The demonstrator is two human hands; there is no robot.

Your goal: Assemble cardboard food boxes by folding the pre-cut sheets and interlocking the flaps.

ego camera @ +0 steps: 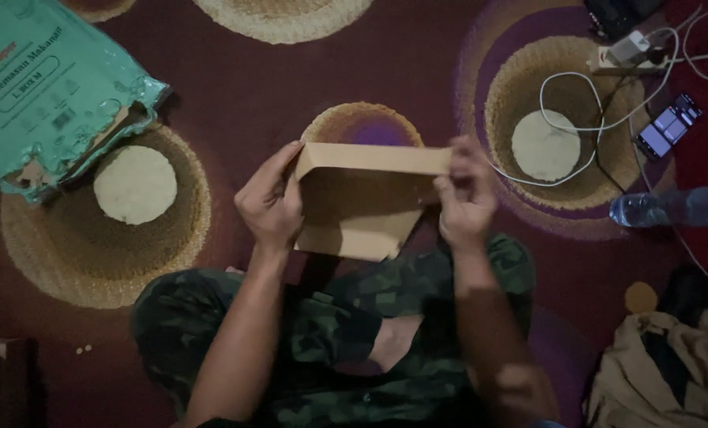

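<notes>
A brown cardboard box piece (pixel 362 202), partly folded, is held above my crossed legs in camouflage trousers (pixel 330 333). My left hand (pixel 271 202) grips its left side, thumb over the folded top flap. My right hand (pixel 465 198) pinches the right end of that flap. The top flap is bent toward me and the lower panel hangs down at an angle.
A teal plastic pack (pixel 45 87) lies at the upper left on a dark red carpet with round patterns (pixel 136 206). At the right are a white cable (pixel 576 103), a lit phone (pixel 667 127), a clear water bottle (pixel 671 208) and a beige cloth (pixel 671 372).
</notes>
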